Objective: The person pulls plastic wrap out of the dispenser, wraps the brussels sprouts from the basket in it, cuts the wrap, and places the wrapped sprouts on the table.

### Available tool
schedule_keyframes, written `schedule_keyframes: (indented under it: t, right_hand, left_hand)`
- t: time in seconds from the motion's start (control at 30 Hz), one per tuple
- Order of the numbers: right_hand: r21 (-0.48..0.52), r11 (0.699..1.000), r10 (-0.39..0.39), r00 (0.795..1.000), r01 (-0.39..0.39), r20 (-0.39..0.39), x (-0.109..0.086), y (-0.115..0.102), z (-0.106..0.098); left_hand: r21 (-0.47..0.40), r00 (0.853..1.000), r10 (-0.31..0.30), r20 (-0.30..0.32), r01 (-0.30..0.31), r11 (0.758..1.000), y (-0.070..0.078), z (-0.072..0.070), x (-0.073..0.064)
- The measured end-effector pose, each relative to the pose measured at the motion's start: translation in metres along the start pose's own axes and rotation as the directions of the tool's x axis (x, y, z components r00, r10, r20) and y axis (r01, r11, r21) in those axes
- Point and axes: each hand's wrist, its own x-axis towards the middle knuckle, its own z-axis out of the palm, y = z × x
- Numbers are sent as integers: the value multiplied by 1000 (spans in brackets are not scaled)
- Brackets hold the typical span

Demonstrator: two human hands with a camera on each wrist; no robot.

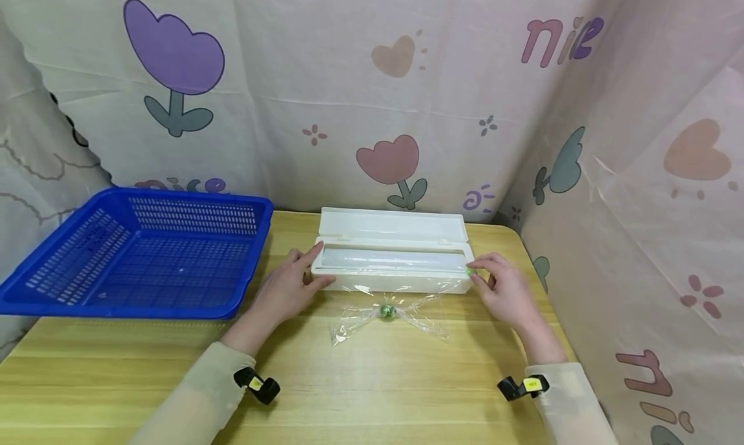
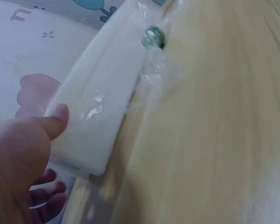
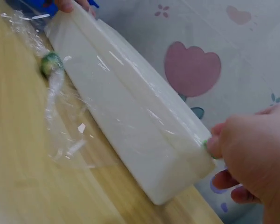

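Note:
A white cling film dispenser (image 1: 401,283) lies on the table with its lid (image 1: 392,224) raised and a roll of film (image 1: 395,259) inside. My left hand (image 1: 286,287) grips its left end, thumb at the front and index finger on top; in the left wrist view the thumb (image 2: 59,122) presses the box. At the other end my right hand (image 1: 504,289) pinches a small green slider (image 3: 206,143), mostly covered by the fingertips. Clear film (image 1: 349,322) hangs from the front onto the table. Gathered in it is a small round green thing (image 1: 387,312), its kind unclear.
A blue plastic basket (image 1: 247,283) with slotted sides stands on the left of the wooden table (image 1: 360,393). A printed cloth (image 1: 290,57) hangs close behind the dispenser and along the right side of the table.

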Motion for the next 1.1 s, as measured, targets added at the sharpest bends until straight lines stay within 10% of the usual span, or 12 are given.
schedule_keyframes:
  t: [0.2, 0.57, 0.7, 0.9, 1.1]
  right_hand:
    - [-115, 984, -138, 990, 133, -36, -3, -5, 15]
    - [-5, 975, -221, 968, 222, -118, -17, -11, 25]
    - [126, 968, -212, 977, 215, -37, -39, -16, 19]
    - [182, 949, -271, 961, 259, 47, -71, -16, 20]
    - [114, 952, -298, 944, 283, 143, -87, -14, 25]
  left_hand:
    - [12, 973, 173, -151, -173, 985, 4, -3, 1]
    - [24, 820, 494, -289, -509, 860, 3, 1, -8]
    - [-52, 812, 544, -214, -565, 823, 5, 0, -25]
    - [-133, 848, 528, -55, -530, 837, 1, 1, -54]
    - [-88, 839, 536, 90, -530, 844, -3, 9, -63]
